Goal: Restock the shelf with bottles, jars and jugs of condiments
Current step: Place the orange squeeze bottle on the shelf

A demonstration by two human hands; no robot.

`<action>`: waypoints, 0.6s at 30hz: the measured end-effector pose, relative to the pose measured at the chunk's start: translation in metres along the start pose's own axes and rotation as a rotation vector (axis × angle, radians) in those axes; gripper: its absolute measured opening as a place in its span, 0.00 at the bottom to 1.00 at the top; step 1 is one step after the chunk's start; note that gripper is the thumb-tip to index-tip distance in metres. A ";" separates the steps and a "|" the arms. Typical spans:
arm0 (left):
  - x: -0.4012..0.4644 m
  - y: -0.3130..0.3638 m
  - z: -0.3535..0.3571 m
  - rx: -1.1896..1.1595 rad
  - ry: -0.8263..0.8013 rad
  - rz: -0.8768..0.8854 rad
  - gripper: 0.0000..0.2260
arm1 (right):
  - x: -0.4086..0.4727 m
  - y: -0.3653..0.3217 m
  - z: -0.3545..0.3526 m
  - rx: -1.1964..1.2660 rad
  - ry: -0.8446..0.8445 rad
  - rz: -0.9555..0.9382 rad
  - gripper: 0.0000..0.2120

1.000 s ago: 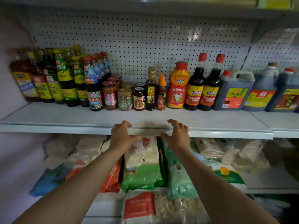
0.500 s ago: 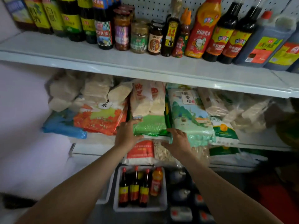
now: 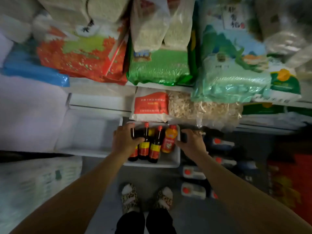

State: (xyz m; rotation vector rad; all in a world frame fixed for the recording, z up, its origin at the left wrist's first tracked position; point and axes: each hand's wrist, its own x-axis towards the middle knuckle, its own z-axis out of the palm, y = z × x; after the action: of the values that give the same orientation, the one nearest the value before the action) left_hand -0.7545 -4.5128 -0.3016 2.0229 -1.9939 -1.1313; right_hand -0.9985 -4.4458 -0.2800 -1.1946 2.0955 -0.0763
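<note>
On the floor stands a white bin holding three dark sauce bottles with red caps and an orange squeeze bottle. My left hand reaches into the bin's left side, and its fingers curl round the leftmost dark bottle. The other two dark bottles stand untouched beside it. My right hand is at the bin's right rim with curled fingers around something dark and blurred. The condiment shelf is out of view.
Several dark jugs with red caps lie on the floor right of the bin. An empty white bin sits to the left. Bags of rice and grain overhang the lower shelves above. My slippered feet stand just behind the bin.
My view swung down from the condiment shelf to the floor. Both hands dropped from the shelf edge past the rice bags to the bin, and the left took hold of a dark bottle.
</note>
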 end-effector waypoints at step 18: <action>0.130 -0.109 0.281 -0.202 -0.240 -0.119 0.26 | 0.196 0.161 0.251 0.196 -0.138 0.315 0.18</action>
State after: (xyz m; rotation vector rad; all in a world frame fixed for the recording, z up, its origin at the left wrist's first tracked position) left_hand -0.8323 -4.4931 -0.6199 2.0060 -1.7854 -1.5983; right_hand -1.0267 -4.4351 -0.6354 -0.7250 2.0742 -0.0510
